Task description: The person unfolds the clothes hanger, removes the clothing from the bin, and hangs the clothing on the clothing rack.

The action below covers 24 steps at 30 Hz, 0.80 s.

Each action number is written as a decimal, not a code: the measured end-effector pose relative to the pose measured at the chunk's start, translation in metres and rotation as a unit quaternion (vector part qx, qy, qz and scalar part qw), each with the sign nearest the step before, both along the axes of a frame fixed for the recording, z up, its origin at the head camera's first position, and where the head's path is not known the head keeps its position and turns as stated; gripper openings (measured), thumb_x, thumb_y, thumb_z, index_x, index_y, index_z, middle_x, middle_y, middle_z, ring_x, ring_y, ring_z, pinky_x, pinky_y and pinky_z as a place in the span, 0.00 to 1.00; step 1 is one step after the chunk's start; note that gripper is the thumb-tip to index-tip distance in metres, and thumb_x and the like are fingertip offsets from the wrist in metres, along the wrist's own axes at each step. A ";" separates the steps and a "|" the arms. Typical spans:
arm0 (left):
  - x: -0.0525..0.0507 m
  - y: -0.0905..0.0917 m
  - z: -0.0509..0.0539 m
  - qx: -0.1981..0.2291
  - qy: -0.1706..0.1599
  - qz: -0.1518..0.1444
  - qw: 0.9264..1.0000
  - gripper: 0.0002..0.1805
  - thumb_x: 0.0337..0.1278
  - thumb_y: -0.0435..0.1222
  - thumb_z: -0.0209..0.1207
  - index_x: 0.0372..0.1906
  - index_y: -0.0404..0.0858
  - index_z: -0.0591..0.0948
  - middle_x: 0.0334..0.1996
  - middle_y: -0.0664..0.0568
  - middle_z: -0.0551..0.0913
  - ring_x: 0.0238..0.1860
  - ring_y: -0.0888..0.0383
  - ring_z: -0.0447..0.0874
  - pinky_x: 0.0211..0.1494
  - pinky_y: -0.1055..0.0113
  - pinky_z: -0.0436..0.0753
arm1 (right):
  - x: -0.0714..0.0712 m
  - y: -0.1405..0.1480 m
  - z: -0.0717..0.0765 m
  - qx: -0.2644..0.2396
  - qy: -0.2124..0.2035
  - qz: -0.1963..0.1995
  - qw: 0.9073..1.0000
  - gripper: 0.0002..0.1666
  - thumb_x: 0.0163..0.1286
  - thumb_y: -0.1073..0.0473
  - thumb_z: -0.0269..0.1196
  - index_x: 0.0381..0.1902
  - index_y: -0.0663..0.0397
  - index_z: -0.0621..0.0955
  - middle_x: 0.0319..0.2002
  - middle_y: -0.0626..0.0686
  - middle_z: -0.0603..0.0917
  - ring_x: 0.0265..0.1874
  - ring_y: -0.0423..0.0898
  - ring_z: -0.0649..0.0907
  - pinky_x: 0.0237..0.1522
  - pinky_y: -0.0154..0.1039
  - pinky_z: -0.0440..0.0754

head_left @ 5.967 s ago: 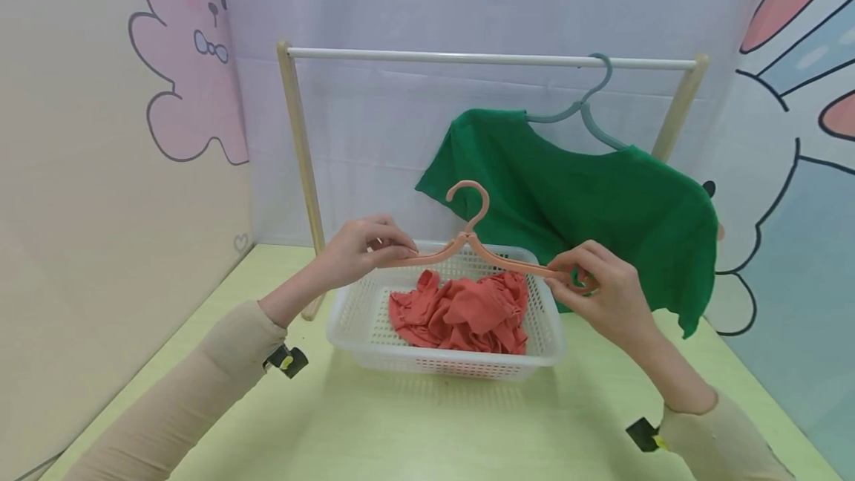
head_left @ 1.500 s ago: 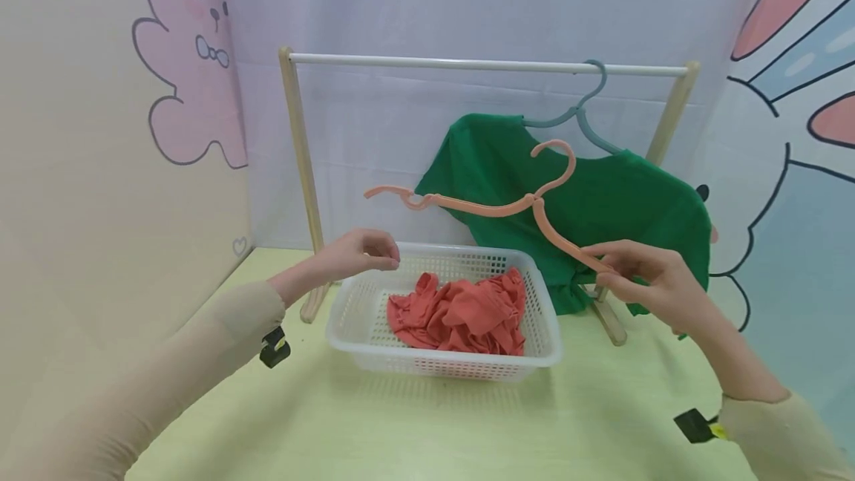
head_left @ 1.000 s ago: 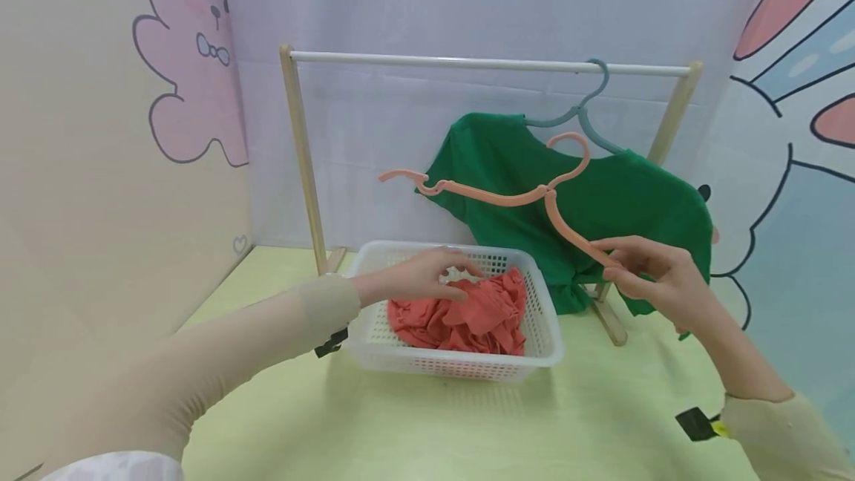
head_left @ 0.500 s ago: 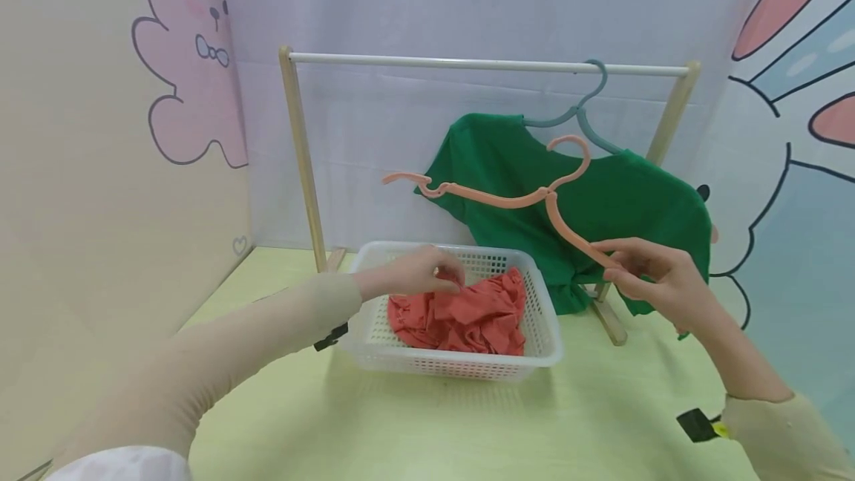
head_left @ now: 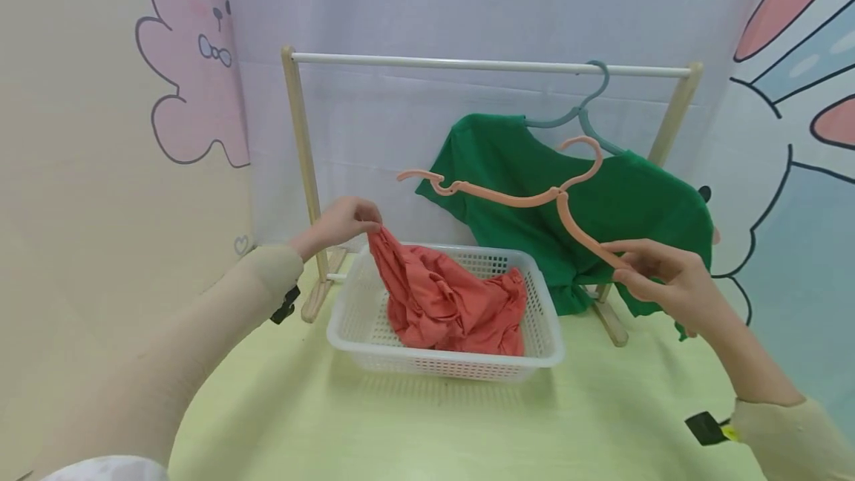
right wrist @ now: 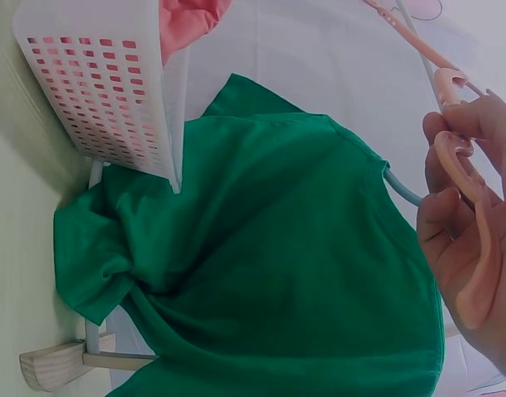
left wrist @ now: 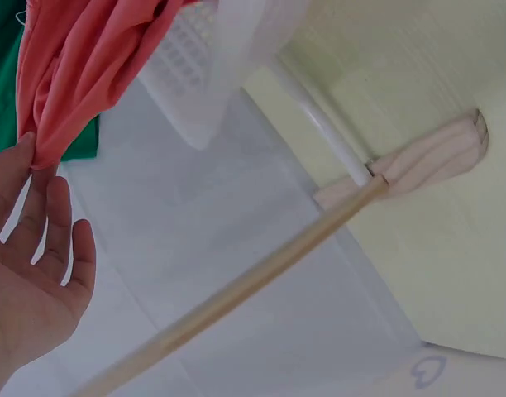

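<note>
A crumpled red garment (head_left: 454, 303) lies partly in the white perforated basket (head_left: 441, 366). My left hand (head_left: 341, 225) pinches one edge of it between thumb and fingertips, lifting that part above the basket's left rear rim. In the left wrist view the pinched cloth (left wrist: 79, 74) hangs from thumb and index finger, the other fingers loosely bent. My right hand (head_left: 657, 280) grips the right arm of a peach folding hanger (head_left: 521, 200), whose hook points up and whose left arm reaches over the basket. The right wrist view shows the hanger's end (right wrist: 476, 289) lying along the palm.
A clothes rack with a white rail (head_left: 427, 62) and wooden posts stands behind the basket. A green shirt (head_left: 574, 199) hangs at its right on a grey-green hanger (head_left: 591, 113). Everything stands on a pale yellow table (head_left: 427, 429), between printed side walls.
My left hand let go of the hanger, reached into the basket and pulled up an edge of the red garment, moving up and left. My right hand shifted the hanger right and upward.
</note>
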<state>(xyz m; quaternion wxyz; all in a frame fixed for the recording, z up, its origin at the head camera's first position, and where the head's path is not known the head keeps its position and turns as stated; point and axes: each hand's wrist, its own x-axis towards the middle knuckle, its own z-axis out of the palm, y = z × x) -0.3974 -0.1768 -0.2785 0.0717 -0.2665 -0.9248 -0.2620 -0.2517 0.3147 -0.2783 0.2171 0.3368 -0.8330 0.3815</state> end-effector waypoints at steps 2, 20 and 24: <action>-0.003 -0.008 -0.001 -0.018 0.001 0.023 1.000 0.05 0.62 0.34 0.62 0.35 0.37 0.86 0.37 0.45 0.89 0.41 0.49 0.86 0.49 0.51 0.82 | 0.001 0.001 -0.001 0.000 0.000 -0.004 1.000 0.22 0.63 0.79 0.60 0.55 0.63 0.80 0.30 0.42 0.79 0.26 0.34 0.79 0.24 0.30 0.74; 0.017 0.038 -0.027 -0.058 -0.053 -0.106 0.991 0.14 0.63 0.37 0.63 0.52 0.41 0.85 0.50 0.49 0.87 0.51 0.51 0.82 0.55 0.56 0.82 | 0.004 0.001 -0.003 -0.002 -0.022 -0.018 1.000 0.21 0.65 0.77 0.60 0.55 0.61 0.80 0.29 0.41 0.79 0.24 0.36 0.78 0.23 0.32 0.74; 0.032 0.060 -0.040 -0.075 -0.090 -0.174 0.978 0.21 0.60 0.40 0.67 0.57 0.39 0.83 0.55 0.48 0.85 0.57 0.52 0.81 0.60 0.57 0.81 | 0.004 0.000 -0.004 -0.001 -0.025 -0.014 1.000 0.21 0.65 0.77 0.60 0.55 0.61 0.80 0.29 0.40 0.80 0.24 0.36 0.78 0.22 0.33 0.73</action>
